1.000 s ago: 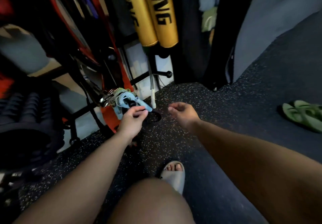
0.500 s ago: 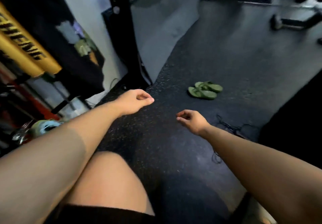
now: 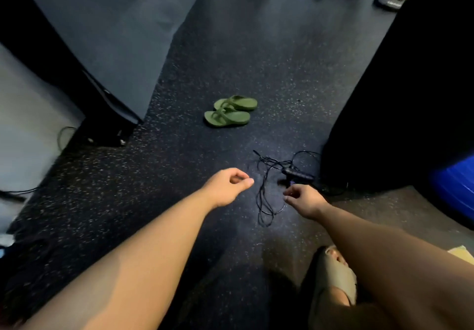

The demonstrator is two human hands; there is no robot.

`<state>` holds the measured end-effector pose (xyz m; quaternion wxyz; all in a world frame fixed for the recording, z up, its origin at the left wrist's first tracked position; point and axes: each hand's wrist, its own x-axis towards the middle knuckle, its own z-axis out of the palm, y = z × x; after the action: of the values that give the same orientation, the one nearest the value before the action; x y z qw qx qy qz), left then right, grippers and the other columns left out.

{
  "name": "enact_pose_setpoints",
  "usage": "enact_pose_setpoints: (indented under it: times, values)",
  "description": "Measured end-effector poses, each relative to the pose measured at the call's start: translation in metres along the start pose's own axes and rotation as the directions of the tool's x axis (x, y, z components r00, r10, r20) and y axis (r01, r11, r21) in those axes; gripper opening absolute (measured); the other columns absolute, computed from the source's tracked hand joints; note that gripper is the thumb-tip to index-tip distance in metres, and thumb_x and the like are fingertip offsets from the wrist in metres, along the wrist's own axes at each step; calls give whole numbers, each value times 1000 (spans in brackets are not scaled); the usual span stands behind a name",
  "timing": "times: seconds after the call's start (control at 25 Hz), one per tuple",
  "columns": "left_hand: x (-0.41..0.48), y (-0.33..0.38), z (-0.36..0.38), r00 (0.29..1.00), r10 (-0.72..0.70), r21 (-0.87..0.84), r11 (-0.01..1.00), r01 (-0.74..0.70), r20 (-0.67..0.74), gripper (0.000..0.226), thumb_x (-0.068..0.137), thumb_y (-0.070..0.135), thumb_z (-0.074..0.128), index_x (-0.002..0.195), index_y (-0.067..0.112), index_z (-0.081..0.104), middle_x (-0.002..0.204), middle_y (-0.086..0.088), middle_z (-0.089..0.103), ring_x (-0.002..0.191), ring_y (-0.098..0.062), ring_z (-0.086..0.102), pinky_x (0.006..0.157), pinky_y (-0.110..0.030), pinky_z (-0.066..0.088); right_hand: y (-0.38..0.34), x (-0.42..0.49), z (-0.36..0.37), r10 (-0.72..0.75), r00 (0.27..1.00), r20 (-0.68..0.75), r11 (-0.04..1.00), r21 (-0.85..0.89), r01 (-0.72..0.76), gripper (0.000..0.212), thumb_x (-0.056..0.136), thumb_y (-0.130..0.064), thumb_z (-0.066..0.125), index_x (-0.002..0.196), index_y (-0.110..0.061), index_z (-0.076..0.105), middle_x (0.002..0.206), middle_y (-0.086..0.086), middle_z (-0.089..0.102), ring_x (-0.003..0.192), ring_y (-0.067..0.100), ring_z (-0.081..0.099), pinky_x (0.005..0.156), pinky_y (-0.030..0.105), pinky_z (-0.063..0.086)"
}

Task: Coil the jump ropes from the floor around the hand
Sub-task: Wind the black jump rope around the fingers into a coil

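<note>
A thin black jump rope (image 3: 266, 188) lies in loose tangled loops on the speckled dark floor, its black handles (image 3: 297, 173) at the right end near a dark block. My right hand (image 3: 305, 200) hovers just below the handles with fingers loosely curled, holding nothing. My left hand (image 3: 227, 186) is left of the rope loops, apart from them, fingers loosely curled toward the thumb and empty.
A pair of green flip-flops (image 3: 230, 111) lies further ahead. A large black block (image 3: 400, 99) stands to the right, a blue object (image 3: 456, 188) beyond it. A dark post base (image 3: 102, 129) sits at the left. My sandalled foot (image 3: 336, 273) is at bottom right.
I have turned away from the rack where my left hand had left a coiled blue rope. The black rope on the floor is now close in front, and both hands have come near it.
</note>
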<state>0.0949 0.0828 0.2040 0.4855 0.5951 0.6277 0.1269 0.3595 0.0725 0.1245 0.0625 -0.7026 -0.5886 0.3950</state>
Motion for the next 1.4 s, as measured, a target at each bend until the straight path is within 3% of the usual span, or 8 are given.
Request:
enact_pose_setpoints:
  times: [0.28,0.56,0.8,0.92,1.04,1.2,1.28,1.4]
  values:
    - [108,-20,61,993,-76,-13,997,77,92,22,90,51,67,107,37,68,108,15,66,103,-8,61,93,-33,47,32,105,13,63,998,-11,996,-56,-63,30,88,-33,63,117,-28,66,114,-2,71,105,22,68,95,36,53]
    - [190,-55,90,991,-85,-8,996,86,107,26,92,45,66,115,32,68,109,10,69,102,-11,63,91,-31,48,31,198,32,57,997,-49,892,-446,-73,49,94,-44,54,142,-33,47,147,1,45,137,30,37,110,49,30]
    - [212,-72,100,992,-89,-69,993,95,90,28,95,38,66,120,27,67,109,6,69,102,-12,63,93,-29,47,39,202,54,2,999,-35,816,-577,-22,33,99,-47,44,123,-32,61,134,1,55,132,32,38,105,52,29]
    - [202,-68,96,993,-93,-95,990,100,74,33,97,37,63,127,25,64,116,3,68,108,-14,63,97,-29,46,20,185,52,-33,994,-105,934,-358,-7,31,102,-46,40,106,-27,64,116,3,68,116,29,56,98,45,40]
    - [178,-51,79,997,-74,-138,987,77,24,34,98,38,60,129,24,64,122,3,68,113,-12,61,99,-26,44,-7,159,39,34,999,-41,992,119,-29,38,98,-45,49,90,-13,68,86,6,75,87,28,70,81,42,56]
    - [129,-22,44,999,-39,-135,990,35,-24,39,97,43,61,133,27,59,126,8,65,118,-12,59,105,-32,44,-60,105,17,107,994,-4,754,653,-78,30,99,-31,57,86,-9,72,72,9,65,72,28,67,67,45,62]
    - [97,-8,24,997,-17,-130,991,7,-76,46,93,48,63,135,31,55,131,8,62,120,-13,58,107,-37,45,-91,72,2,67,998,5,687,725,-50,30,100,-23,57,97,4,70,78,16,62,74,27,65,66,42,62]
    - [40,12,-8,993,28,-118,992,-41,-112,51,86,54,70,130,31,57,119,11,66,110,-11,63,99,-39,51,-130,19,-20,11,1000,8,665,746,-14,36,97,-25,62,102,10,64,81,22,59,69,31,63,77,58,60]
